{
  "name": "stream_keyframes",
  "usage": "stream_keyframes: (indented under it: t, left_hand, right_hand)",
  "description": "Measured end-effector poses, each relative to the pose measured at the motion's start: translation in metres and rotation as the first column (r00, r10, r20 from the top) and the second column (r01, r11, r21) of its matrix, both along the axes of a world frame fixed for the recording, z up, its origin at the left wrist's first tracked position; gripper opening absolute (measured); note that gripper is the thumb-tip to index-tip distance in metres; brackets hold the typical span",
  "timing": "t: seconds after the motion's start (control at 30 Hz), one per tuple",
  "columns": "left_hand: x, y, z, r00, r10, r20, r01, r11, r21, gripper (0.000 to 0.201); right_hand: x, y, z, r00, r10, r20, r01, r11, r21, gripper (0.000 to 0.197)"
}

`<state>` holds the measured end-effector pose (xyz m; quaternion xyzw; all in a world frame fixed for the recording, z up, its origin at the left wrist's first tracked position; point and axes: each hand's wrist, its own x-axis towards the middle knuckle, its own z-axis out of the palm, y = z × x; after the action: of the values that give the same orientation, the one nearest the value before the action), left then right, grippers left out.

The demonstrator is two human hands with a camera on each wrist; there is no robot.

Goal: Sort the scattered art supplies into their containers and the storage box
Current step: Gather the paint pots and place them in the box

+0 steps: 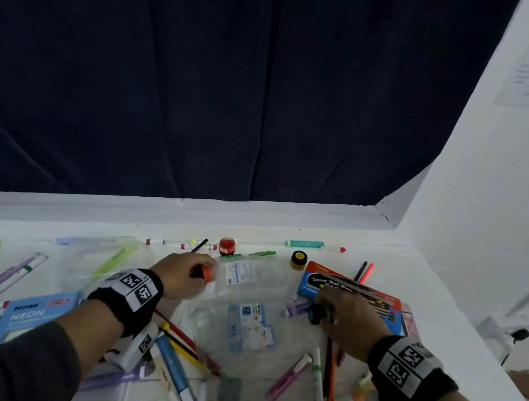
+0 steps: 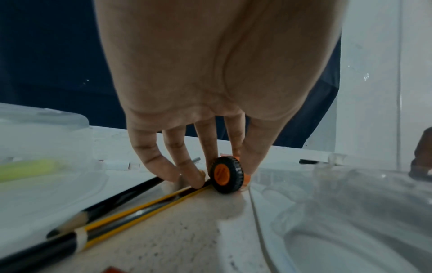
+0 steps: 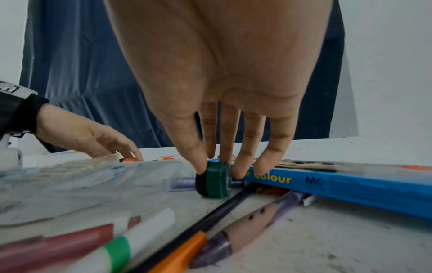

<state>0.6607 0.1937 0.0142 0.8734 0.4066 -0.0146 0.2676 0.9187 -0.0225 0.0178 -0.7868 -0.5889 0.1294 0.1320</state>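
A small orange paint pot (image 1: pixel 206 274) (image 2: pixel 226 175) with a black ribbed lid lies on its side on the white table (image 1: pixel 431 296). My left hand (image 1: pixel 200 271) (image 2: pixel 230 163) pinches it between thumb and fingers. A dark green paint pot (image 1: pixel 319 313) (image 3: pixel 214 182) also lies on its side, beside a blue marker box (image 1: pixel 345 291) (image 3: pixel 339 186). My right hand (image 1: pixel 328 311) (image 3: pixel 219 167) pinches this pot with thumb and fingers. Both pots touch the table.
A red pot (image 1: pixel 226 245) and a yellow pot (image 1: pixel 298 257) stand near the back ledge. Clear plastic pouches (image 1: pixel 237 317) lie between my hands, and a clear box (image 1: pixel 98 257) sits at the left. Several markers and pencils (image 1: pixel 319 392) are scattered around, along with a Neon box (image 1: pixel 34 313).
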Motion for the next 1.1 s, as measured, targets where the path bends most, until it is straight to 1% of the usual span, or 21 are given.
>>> stream_keyframes:
  t: [0.1, 0.23, 0.33, 0.4, 0.43, 0.5, 0.53, 0.6, 0.63, 0.7, 0.8, 0.87, 0.93, 0.97, 1.03, 1.1]
  left_hand:
    - [0.004, 0.002, 0.000, 0.999, 0.021, 0.027, -0.021, 0.999, 0.035, 0.023]
    - [0.003, 0.001, 0.000, 0.997, 0.055, 0.058, -0.058, 0.997, 0.047, 0.020]
    - [-0.002, -0.003, 0.004, 0.988, 0.067, 0.138, -0.073, 0.996, 0.043, 0.023]
    - [-0.008, -0.008, 0.012, 0.971, 0.078, 0.227, -0.091, 0.995, 0.047, 0.021]
    - [-0.013, -0.011, 0.017, 0.957, 0.091, 0.275, -0.106, 0.994, 0.040, 0.019]
    - [-0.026, -0.021, 0.028, 0.923, 0.117, 0.366, -0.131, 0.991, 0.015, 0.014]
    - [-0.034, -0.027, 0.034, 0.901, 0.134, 0.413, -0.140, 0.990, -0.014, 0.014]
    - [-0.053, -0.044, 0.050, 0.833, 0.181, 0.523, -0.141, 0.983, -0.114, 0.017]
    - [-0.063, -0.055, 0.058, 0.792, 0.207, 0.574, -0.129, 0.976, -0.174, 0.019]
    - [-0.086, -0.079, 0.074, 0.708, 0.270, 0.652, -0.103, 0.954, -0.283, 0.022]
    - [-0.121, -0.113, 0.089, 0.592, 0.356, 0.723, -0.103, 0.923, -0.371, 0.025]
    - [-0.147, -0.133, 0.091, 0.526, 0.396, 0.753, -0.095, 0.907, -0.411, 0.025]
    - [-0.171, -0.151, 0.089, 0.471, 0.444, 0.762, -0.075, 0.881, -0.467, 0.027]
    - [-0.183, -0.160, 0.085, 0.444, 0.469, 0.763, -0.064, 0.866, -0.495, 0.036]
    - [-0.202, -0.178, 0.074, 0.393, 0.517, 0.760, -0.079, 0.843, -0.532, 0.058]
    - [-0.216, -0.195, 0.059, 0.373, 0.553, 0.745, -0.120, 0.825, -0.552, 0.069]
  right_hand:
    - [-0.004, 0.002, -0.001, 0.999, 0.013, 0.038, -0.012, 0.999, -0.038, 0.018]
    - [-0.006, 0.003, 0.002, 0.994, -0.002, 0.107, 0.016, 0.992, -0.128, 0.026]
    - [-0.008, 0.001, 0.005, 0.996, -0.004, 0.090, 0.014, 0.993, -0.118, 0.025]
    - [-0.011, -0.001, 0.010, 0.998, -0.037, 0.041, 0.039, 0.998, -0.051, 0.025]
    - [-0.014, -0.002, 0.014, 0.998, -0.056, -0.008, 0.056, 0.998, -0.007, 0.028]
    - [-0.021, -0.005, 0.024, 0.984, -0.074, -0.163, 0.090, 0.991, 0.094, 0.035]
    - [-0.026, -0.008, 0.031, 0.965, -0.075, -0.251, 0.112, 0.984, 0.139, 0.034]
    - [-0.039, -0.014, 0.044, 0.892, -0.063, -0.448, 0.169, 0.965, 0.201, 0.030]
    - [-0.047, -0.018, 0.050, 0.833, -0.048, -0.551, 0.201, 0.954, 0.221, 0.029]
    - [-0.067, -0.025, 0.062, 0.692, -0.005, -0.722, 0.250, 0.940, 0.233, 0.031]
    - [-0.101, -0.036, 0.073, 0.494, 0.090, -0.865, 0.309, 0.912, 0.271, 0.034]
    - [-0.127, -0.045, 0.075, 0.360, 0.121, -0.925, 0.339, 0.907, 0.251, 0.034]
    - [-0.151, -0.051, 0.071, 0.242, 0.137, -0.961, 0.327, 0.921, 0.214, 0.034]
    - [-0.163, -0.053, 0.067, 0.198, 0.144, -0.969, 0.306, 0.931, 0.201, 0.034]
    - [-0.186, -0.057, 0.059, 0.150, 0.146, -0.978, 0.249, 0.952, 0.180, 0.031]
    - [-0.207, -0.058, 0.050, 0.155, 0.122, -0.980, 0.194, 0.969, 0.151, 0.024]
